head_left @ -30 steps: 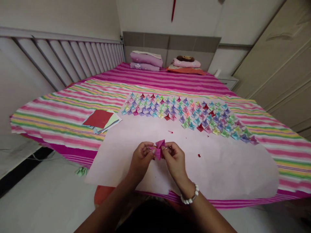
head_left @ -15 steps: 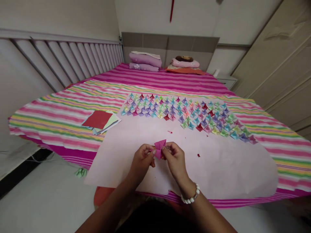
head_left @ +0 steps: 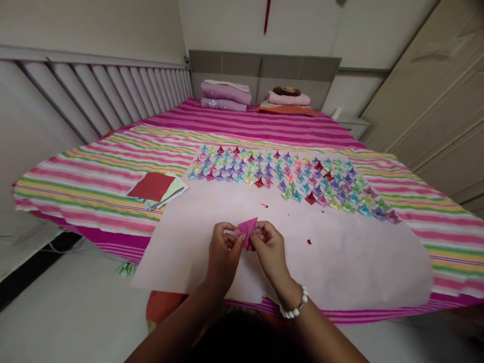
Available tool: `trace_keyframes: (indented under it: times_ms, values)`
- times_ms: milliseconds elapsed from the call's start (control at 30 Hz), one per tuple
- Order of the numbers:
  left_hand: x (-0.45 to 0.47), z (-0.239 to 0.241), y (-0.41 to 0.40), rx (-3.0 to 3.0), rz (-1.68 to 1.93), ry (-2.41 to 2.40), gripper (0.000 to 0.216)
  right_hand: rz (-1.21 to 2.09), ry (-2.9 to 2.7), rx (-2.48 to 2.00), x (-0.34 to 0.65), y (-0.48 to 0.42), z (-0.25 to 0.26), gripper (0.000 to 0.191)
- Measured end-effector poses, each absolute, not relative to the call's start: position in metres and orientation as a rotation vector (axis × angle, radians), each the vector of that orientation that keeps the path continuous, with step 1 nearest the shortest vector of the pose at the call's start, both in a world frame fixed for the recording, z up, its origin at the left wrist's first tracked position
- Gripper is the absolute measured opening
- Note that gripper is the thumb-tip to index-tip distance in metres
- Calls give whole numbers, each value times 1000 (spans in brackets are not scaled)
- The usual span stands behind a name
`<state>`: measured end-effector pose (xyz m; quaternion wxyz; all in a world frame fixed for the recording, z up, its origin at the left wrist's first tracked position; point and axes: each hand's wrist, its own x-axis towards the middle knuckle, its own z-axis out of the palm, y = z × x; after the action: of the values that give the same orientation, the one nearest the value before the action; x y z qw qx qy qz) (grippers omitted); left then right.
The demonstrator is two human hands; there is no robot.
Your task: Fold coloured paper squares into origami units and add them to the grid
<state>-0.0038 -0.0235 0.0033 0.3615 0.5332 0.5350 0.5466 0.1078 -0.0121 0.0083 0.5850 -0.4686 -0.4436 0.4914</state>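
A small piece of folded pink paper [head_left: 247, 227] is held between both hands above the large pale sheet [head_left: 340, 257]. My left hand [head_left: 225, 252] pinches its left side between thumb and fingers. My right hand [head_left: 270, 247], with a white bead bracelet [head_left: 295, 308] at the wrist, pinches the right side. The paper now shows a pointed, triangular outline; its lower part is partly covered by the fingertips. Beyond the hands, rows of small folded paper shapes [head_left: 268, 169] in many colours stand on the far part of the sheet.
A stack of coloured paper with a red sheet [head_left: 152, 186] on top lies on the striped bedspread [head_left: 86, 186] at left. Tiny red scraps [head_left: 309, 242] lie on the pale sheet. Folded bedding [head_left: 226, 93] sits by the headboard [head_left: 242, 63]. Green folded paper [head_left: 126, 269] lies on the floor.
The pink paper has gone from a spread shape with several points to a flatter triangle. My left hand has turned more upright and its fingers have moved closer to the right hand.
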Motion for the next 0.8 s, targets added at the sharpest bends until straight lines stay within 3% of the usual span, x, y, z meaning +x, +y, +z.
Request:
trace_keyframes:
  times_ms: [133,300,800]
  values:
    - [-2,-1,-25,1677,1548,1398,10,1133,-1020,-1123,107,-12,7,12]
    - [0,-3,-29,1968,1546,1275,28,1060,-1041,-1196,106,-12,7,13]
    - [-3,-8,-27,1746,1340,1389,32,808,-1348,-1307,111,-15,4,17]
